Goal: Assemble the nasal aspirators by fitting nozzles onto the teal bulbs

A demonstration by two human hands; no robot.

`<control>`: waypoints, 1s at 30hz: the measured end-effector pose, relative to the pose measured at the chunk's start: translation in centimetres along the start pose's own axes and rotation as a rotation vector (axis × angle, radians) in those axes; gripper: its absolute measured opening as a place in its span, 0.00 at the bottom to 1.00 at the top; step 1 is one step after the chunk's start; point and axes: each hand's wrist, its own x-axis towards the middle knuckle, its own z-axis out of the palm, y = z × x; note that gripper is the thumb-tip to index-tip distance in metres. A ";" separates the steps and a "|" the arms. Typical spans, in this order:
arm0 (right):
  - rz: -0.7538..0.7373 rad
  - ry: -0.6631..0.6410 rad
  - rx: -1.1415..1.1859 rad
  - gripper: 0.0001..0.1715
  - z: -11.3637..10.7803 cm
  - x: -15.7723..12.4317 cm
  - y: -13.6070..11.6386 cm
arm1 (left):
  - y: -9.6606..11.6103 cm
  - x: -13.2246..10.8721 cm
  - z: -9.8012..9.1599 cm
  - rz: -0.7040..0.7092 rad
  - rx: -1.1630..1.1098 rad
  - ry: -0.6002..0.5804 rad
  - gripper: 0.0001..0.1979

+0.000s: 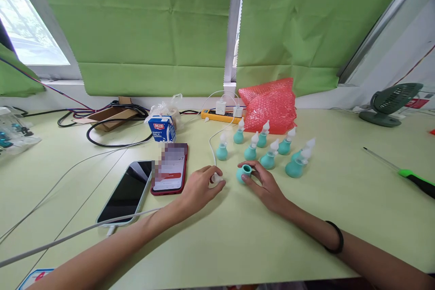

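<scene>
A person's two bare hands work over a pale yellow-green counter (217,244), seen from the wearer's own viewpoint. The left hand (201,189) has its thumb and fingers pinched on a small translucent piece (217,178), partly hidden by the hand. Just to its right, the right hand (267,186), with a black band (336,237) on the forearm, has its fingers closed around a teal bulb (242,175), whose round open mouth shows at the top. The bulb and the translucent piece are apart. Behind the hands stand eight more teal bulbs with clear pointed tips (268,159), loosely grouped. Beyond them are a red bubble-wrap bag (270,111) and a yellow power strip (217,117) with white plugs (220,108). To the left, a phone in a red case (170,174), its screen lit and partly blurred, lies beside a dark-screened phone (127,192); a blue milk carton (163,129) stands behind. Farther left are black cables (102,143) and an open cardboard box (113,118). On the right lie a green-and-black screwdriver (409,176) and, farther back, a dark fan (387,102). Green blinds (142,27) cover most of the windows.
</scene>
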 end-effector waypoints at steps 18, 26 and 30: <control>-0.117 0.085 -0.172 0.19 0.0 0.4 0.7 | -0.7 -0.1 0.6 0.108 0.358 -0.002 0.12; -0.414 0.484 -0.388 0.13 -1.7 1.2 0.7 | -0.9 -0.1 0.8 0.140 0.360 0.002 0.10; -0.463 0.634 -0.586 0.18 -2.9 1.9 0.6 | -0.9 -0.1 0.9 0.151 0.370 -0.008 0.09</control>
